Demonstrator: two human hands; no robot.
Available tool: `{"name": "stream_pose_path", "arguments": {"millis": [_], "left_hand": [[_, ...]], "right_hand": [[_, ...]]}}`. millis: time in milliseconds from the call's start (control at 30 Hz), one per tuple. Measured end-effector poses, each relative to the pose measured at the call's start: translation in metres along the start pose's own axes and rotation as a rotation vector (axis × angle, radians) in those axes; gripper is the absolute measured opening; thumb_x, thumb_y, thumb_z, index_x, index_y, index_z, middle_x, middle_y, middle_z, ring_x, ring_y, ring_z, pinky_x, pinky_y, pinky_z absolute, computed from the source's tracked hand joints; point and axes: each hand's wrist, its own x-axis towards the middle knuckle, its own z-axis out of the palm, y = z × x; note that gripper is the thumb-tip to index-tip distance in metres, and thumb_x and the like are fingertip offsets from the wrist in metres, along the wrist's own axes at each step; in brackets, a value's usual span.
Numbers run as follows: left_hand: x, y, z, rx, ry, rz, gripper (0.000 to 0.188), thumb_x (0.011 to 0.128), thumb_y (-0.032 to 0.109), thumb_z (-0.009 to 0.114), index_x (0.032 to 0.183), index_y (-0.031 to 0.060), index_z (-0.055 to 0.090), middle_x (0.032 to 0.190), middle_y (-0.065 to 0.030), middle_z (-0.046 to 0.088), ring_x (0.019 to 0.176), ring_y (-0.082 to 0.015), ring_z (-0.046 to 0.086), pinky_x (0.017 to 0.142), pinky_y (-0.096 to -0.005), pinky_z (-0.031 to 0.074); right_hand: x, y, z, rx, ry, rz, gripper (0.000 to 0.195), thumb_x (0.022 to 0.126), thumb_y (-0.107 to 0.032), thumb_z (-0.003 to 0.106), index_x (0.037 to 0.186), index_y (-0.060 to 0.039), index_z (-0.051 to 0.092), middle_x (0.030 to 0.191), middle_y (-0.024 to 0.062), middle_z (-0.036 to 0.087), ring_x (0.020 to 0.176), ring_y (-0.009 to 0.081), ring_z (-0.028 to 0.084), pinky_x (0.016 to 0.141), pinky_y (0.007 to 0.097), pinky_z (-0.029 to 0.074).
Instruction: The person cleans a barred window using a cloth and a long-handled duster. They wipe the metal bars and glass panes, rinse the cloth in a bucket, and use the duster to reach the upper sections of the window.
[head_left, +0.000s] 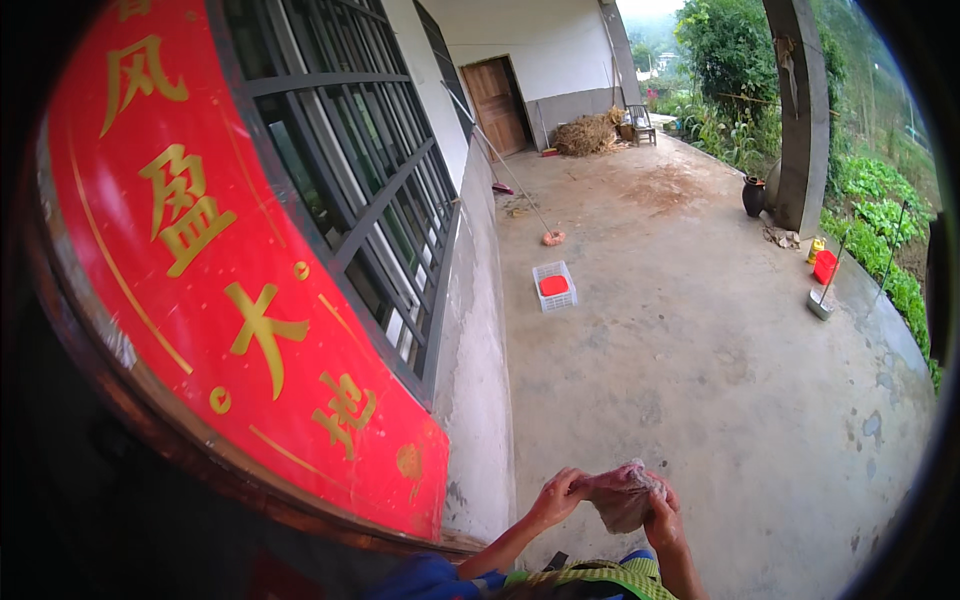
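Note:
A damp-looking pinkish-grey cloth (621, 499) is stretched between my two hands, above the concrete floor. My left hand (556, 496) pinches its left end. On the other side, my right hand (661, 514) grips the bunched right end, and the lower part of the cloth hangs down between them. Below the hands, a yellow-green checked garment (630, 574) and blue sleeves show at the bottom edge.
To the left runs a wall with a red banner (262, 337) bearing writing and a barred window (360, 172). Ahead stand a white plastic crate (559, 301) holding something red and a mop (553, 238) against the wall. A pillar (802, 150), dark jar (753, 196) and red bucket (825, 266) line the right edge.

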Motion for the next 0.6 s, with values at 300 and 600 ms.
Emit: {"name": "stream_pose_path", "arguments": {"millis": [300,600], "left_hand": [[0.154,-0.087,0.069,-0.770,0.057,-0.539,0.024,0.087,0.007,0.051,0.109,0.0091,0.058,0.104,-0.0105,0.060,0.095,-0.0175,0.058,0.076,-0.0280,0.047],[0.345,-0.060,0.059,0.559,-0.252,0.101,0.030,0.086,0.030,0.054,0.106,0.0076,0.057,0.100,-0.0081,0.060,0.091,-0.0205,0.057,0.077,-0.0339,0.045]], "right_hand": [[0.194,-0.034,-0.039,-0.247,-0.360,0.185,0.030,0.088,-0.007,0.055,0.118,-0.0025,0.057,0.112,0.0077,0.059,0.105,0.0146,0.051,0.094,0.0287,0.036],[0.401,-0.089,-0.011,-0.347,-0.874,0.069,0.021,0.089,-0.010,0.057,0.109,-0.0037,0.062,0.106,0.0057,0.063,0.101,0.0137,0.055,0.091,0.0277,0.040]]}}
